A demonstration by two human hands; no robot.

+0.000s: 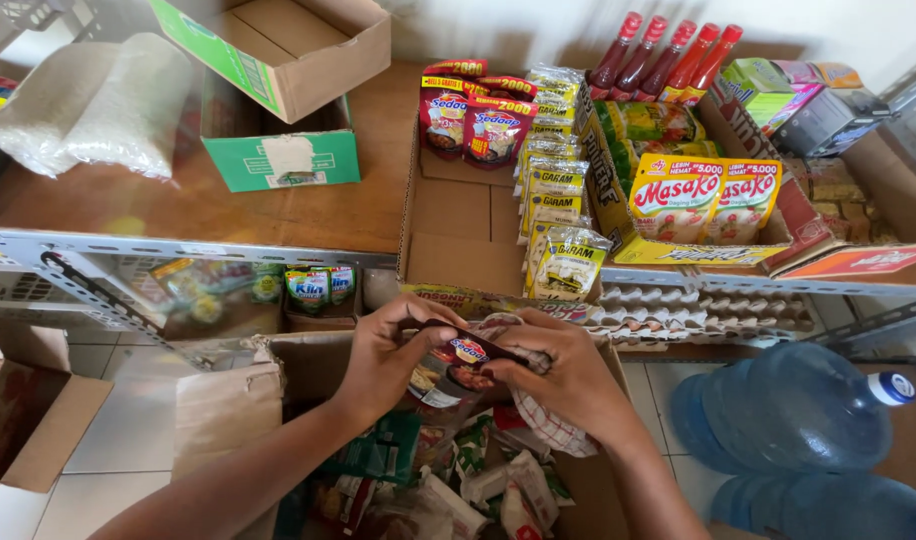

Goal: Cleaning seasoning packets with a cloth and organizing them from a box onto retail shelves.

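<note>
My left hand (388, 350) and my right hand (563, 375) both grip a stack of dark red noodle packets (458, 365) just below the shelf edge. The hands are held over an open cardboard box (228, 400) full of mixed snack and seasoning packets (468, 480). Above, on the wooden shelf, a flat cardboard tray (458, 215) holds more red noodle packets (478, 120) at its back and a row of yellow and white salt bags (553, 210) along its right side.
A green and white carton (278, 150) with a brown box on top, and a white sack (98, 105), sit at the shelf's left. Red sauce bottles (668, 55) and yellow seasoning packs (703, 195) stand right. Egg trays (698, 310) and blue water jugs (788, 405) lie below.
</note>
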